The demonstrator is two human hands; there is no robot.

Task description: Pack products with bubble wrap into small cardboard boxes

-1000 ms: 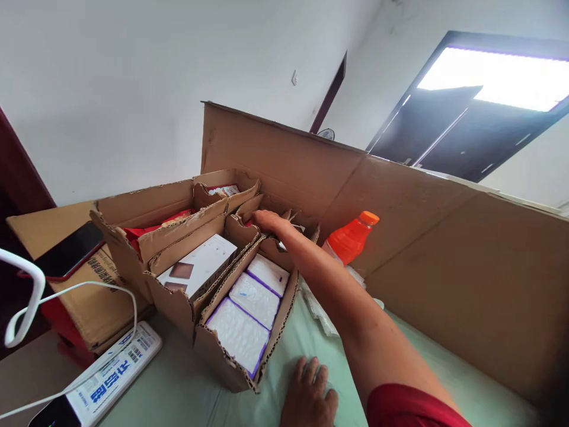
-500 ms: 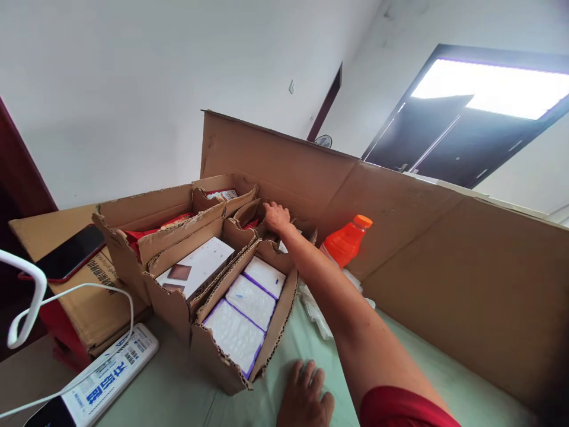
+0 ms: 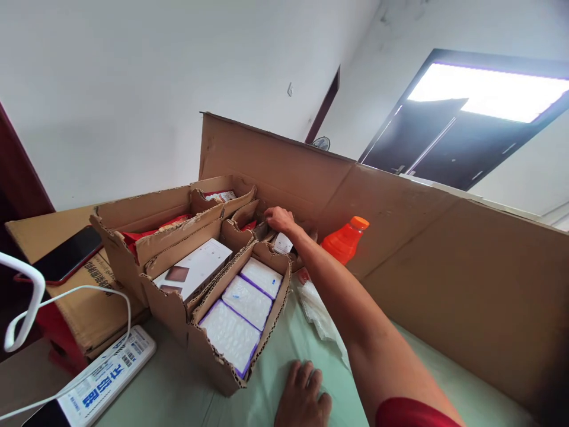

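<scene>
My right hand (image 3: 278, 218) reaches far forward into a small torn cardboard box (image 3: 249, 213) at the back. Its fingers curl down inside, closed on something I cannot make out, beside a small white item (image 3: 282, 243). My left hand (image 3: 302, 397) lies flat with fingers apart on the pale green table (image 3: 186, 397) near the front edge. Just ahead of it stands a cardboard box (image 3: 208, 350) holding three white packs with purple edges (image 3: 246, 299).
A box with a flat white carton (image 3: 195, 270) and another with red packs (image 3: 146, 231) stand to the left. An orange bottle (image 3: 342, 243) and crumpled clear plastic (image 3: 320, 314) lie right of my arm. A tall cardboard sheet (image 3: 422, 249) walls the back. A phone (image 3: 66, 255) and white cable (image 3: 66, 293) sit left.
My right hand has shifted slightly within the back box and its fingers have curled down. The small white item now shows beside it. My left hand has stayed flat.
</scene>
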